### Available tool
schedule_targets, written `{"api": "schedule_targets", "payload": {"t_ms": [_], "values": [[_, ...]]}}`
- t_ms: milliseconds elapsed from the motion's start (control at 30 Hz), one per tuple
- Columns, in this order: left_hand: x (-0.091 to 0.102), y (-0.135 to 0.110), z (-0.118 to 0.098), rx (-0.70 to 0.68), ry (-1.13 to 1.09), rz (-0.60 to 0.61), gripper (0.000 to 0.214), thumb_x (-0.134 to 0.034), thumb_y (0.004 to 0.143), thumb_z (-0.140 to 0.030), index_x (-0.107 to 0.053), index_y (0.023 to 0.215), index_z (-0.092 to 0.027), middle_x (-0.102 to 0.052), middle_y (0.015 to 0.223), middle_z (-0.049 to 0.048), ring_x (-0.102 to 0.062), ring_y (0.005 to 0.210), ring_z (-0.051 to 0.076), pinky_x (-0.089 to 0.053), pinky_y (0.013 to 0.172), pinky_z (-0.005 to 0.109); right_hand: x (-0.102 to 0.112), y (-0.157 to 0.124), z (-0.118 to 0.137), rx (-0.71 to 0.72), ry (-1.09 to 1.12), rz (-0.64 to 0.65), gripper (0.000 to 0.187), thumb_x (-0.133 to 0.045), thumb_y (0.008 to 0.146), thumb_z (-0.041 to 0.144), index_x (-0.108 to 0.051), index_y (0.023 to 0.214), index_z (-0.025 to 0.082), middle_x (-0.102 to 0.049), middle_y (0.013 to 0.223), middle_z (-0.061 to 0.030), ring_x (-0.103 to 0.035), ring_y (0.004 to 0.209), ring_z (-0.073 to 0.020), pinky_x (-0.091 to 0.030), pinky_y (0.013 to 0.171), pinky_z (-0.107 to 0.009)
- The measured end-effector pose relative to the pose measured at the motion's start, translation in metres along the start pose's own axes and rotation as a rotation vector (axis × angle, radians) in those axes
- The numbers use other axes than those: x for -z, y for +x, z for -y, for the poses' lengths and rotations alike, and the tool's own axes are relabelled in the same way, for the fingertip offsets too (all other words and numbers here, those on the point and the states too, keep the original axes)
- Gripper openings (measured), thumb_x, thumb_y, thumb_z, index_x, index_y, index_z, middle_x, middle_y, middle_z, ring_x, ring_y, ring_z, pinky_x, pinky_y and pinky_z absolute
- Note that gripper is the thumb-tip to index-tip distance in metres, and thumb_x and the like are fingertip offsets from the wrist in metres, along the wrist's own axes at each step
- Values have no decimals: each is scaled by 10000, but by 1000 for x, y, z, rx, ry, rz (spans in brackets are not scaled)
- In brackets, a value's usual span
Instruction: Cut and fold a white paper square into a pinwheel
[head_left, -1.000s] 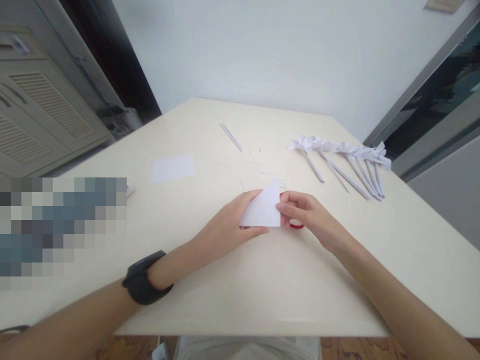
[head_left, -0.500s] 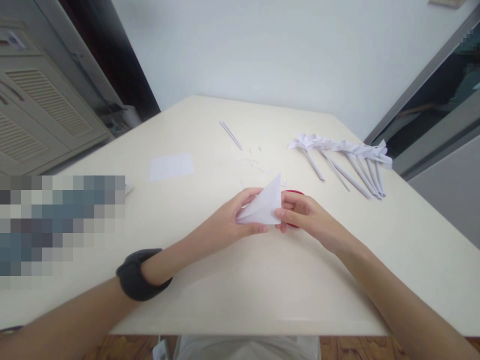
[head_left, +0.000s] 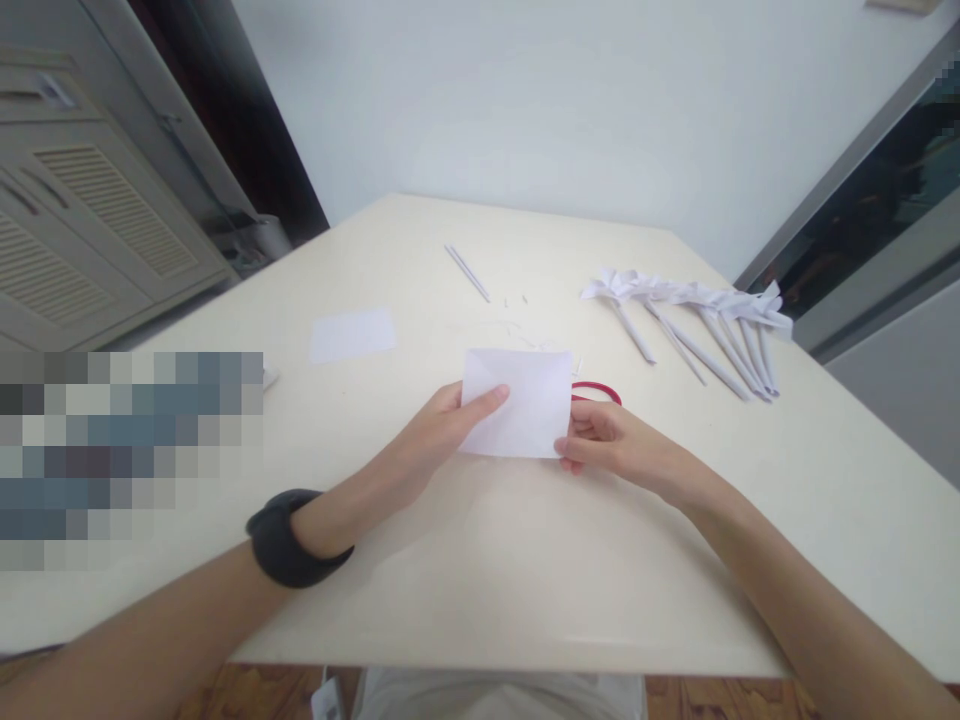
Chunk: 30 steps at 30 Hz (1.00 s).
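A white square sheet of paper (head_left: 521, 420) is held spread out above the near middle of the table. My left hand (head_left: 450, 420) pinches its left side, with the thumb lying across the front and the other fingers mostly hidden behind. At the lower right corner, my right hand (head_left: 611, 440) grips the sheet between thumb and fingers. Just behind that hand lies a red loop (head_left: 600, 388), probably a scissors handle; the rest of it is covered by the hand and paper.
Several white paper flowers with rolled stems (head_left: 690, 295) lie in a row at the right. Another white sheet (head_left: 352, 335) rests at the left, two thin paper sticks (head_left: 466, 273) further back. Small paper scraps (head_left: 517, 328) are scattered beyond my hands. A blurred patch (head_left: 127, 450) covers the left side.
The paper was folded into a triangle and now lies opened out as a square. My left thumb has moved onto its front; my right hand has stayed at its lower right corner.
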<state>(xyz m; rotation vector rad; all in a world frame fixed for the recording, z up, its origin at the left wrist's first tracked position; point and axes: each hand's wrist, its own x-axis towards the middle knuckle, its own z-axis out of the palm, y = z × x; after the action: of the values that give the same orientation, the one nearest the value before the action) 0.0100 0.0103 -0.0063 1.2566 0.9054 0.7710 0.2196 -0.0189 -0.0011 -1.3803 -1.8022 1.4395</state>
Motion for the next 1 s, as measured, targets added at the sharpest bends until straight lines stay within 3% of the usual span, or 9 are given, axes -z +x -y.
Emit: {"api": "schedule_targets", "payload": {"t_ms": [300,500,767,1000], "values": [[1,-1,-2,13,-32,-11,380,-659,755,-345,-621,1100,-187,-651,1171,77,-622,1028,251,-506,868,360,8,-1,0,23,-27,75,92,-526,816,241,-537,740,191,-599,851,-18,-565,769,-167,-430,687,-304],[1,0,-2,-3,6,-72,432,-701,708,-353,-617,1097,-184,-677,1119,79,-619,1042,267,-501,891,387,12,-5,2,19,-26,38,118,-572,805,273,-546,718,198,-549,760,4,-506,701,-143,-379,600,-260],[4,0,-3,-23,65,-104,357,-684,716,-335,-646,1040,-189,-687,1098,74,-629,1017,283,-520,845,376,12,-6,11,56,35,-56,318,-428,901,411,-565,725,185,-567,780,-21,-505,676,-129,-391,619,-256],[5,1,1,-40,85,-110,341,-679,720,-256,-643,1057,-228,-687,1104,35,-631,1014,265,-527,836,354,9,-6,10,88,112,-46,270,-492,879,397,-532,714,186,-545,783,-11,-504,693,-121,-383,619,-242]]}}
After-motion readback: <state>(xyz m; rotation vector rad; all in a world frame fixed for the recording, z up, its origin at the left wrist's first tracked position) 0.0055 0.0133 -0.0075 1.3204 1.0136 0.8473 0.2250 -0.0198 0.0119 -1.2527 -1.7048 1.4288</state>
